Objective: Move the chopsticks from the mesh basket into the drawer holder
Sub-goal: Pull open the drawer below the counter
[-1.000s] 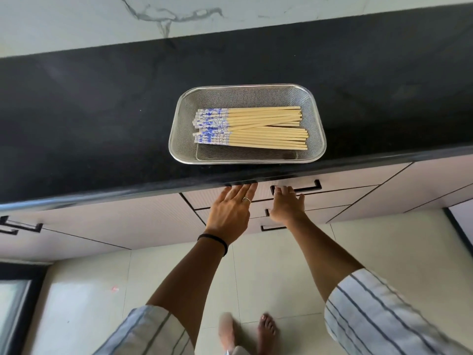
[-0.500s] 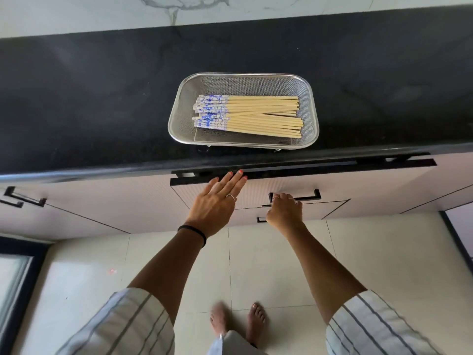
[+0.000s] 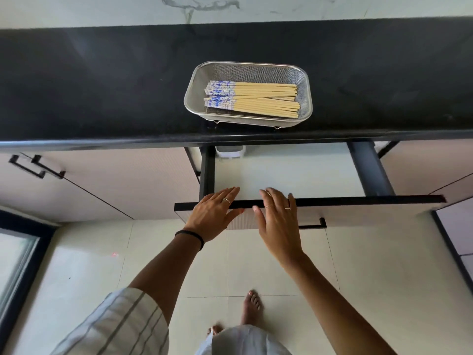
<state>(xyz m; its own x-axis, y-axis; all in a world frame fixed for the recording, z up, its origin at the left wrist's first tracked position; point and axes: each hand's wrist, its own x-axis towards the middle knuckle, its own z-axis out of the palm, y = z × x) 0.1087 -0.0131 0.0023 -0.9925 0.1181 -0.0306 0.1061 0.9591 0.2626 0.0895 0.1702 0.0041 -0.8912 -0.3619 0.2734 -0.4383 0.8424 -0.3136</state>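
A metal mesh basket (image 3: pixel 303 80) sits near the front edge of the black counter, holding several wooden chopsticks (image 3: pixel 266 98) with blue-patterned ends pointing left. Below it the top drawer (image 3: pixel 307 172) stands pulled out, its pale floor bare. A white holder (image 3: pixel 229 152) peeks out at the drawer's back left, mostly hidden under the counter. My left hand (image 3: pixel 213 216) lies with straight fingers over the drawer's front edge. My right hand (image 3: pixel 279 216) hovers beside it, fingers extended, holding nothing.
The black counter (image 3: pixel 102 85) runs the full width, with a marble wall behind. The drawer's black handle (image 3: pixel 313 225) shows on the drawer front. Closed cabinet fronts with black handles (image 3: pixel 28 166) flank the drawer. Tiled floor and my bare feet lie below.
The top drawer has slid out from a narrow gap to wide open. My right hand has let go of the handle and risen to the drawer's front edge beside my left.
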